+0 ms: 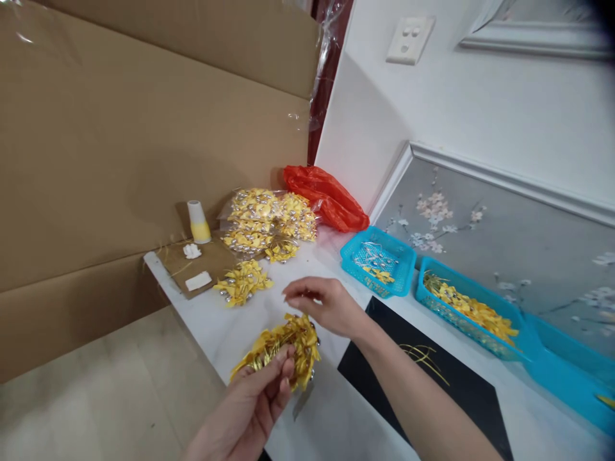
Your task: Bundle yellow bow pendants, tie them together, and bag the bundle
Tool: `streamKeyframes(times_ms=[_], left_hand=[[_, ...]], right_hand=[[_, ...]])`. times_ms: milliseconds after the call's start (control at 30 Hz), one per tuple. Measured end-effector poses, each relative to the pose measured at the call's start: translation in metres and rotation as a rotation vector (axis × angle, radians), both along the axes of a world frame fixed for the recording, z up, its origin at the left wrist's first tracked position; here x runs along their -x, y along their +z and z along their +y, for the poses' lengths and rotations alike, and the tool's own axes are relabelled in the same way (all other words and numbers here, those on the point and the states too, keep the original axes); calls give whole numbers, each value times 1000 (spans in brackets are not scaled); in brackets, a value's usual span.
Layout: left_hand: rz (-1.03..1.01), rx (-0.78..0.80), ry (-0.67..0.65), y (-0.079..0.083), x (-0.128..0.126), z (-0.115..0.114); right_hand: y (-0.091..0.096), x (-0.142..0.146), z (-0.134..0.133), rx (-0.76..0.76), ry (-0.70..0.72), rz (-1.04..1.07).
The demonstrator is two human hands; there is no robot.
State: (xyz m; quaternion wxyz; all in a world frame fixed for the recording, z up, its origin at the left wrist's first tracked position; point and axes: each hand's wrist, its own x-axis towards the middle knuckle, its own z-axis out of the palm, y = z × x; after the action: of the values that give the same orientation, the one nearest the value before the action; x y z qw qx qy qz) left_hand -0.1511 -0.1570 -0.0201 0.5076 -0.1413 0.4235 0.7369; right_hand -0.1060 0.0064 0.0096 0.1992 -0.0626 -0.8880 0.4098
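Note:
My left hand [252,403] is closed round the stem end of a bunch of yellow and gold ornaments with small silver beads [283,349], held just above the white table [225,326]. My right hand [324,304] hovers past the bunch with its fingertips pinched together; what they pinch is too small to make out. A loose heap of the same yellow pieces [243,282] lies a little farther out on the table. Bags of yellow pieces [266,221] are piled behind it.
Two blue baskets [379,259] [461,304] with yellow bits stand at the right by the wall. A black mat [432,378] lies under my right forearm. A red plastic bag [324,195], a white and yellow spool [198,222] and cardboard sheets [120,128] are at the back.

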Motion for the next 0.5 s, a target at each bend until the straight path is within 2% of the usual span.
streamKeyframes(times_ms=[33,67,167,267,367,500], left_hand=[[-6,7,2,-1,0,0],[-12,13,3,-2,0,-1],[-6,18,-2,-4,0,-4],[2,10,-21,-7,2,-8],[-9,1,-36,-10,4,-10],[-9,-7,-40,-9,6,-8]], right_hand=[[-7,15,5,4,-109,-51],[-14,31,9,-1,-147,-83],[-36,73,15,-8,-190,-157],[-49,100,15,-8,-218,-206],[-52,103,16,-9,-221,-219],[-46,77,26,-39,-254,-201]])
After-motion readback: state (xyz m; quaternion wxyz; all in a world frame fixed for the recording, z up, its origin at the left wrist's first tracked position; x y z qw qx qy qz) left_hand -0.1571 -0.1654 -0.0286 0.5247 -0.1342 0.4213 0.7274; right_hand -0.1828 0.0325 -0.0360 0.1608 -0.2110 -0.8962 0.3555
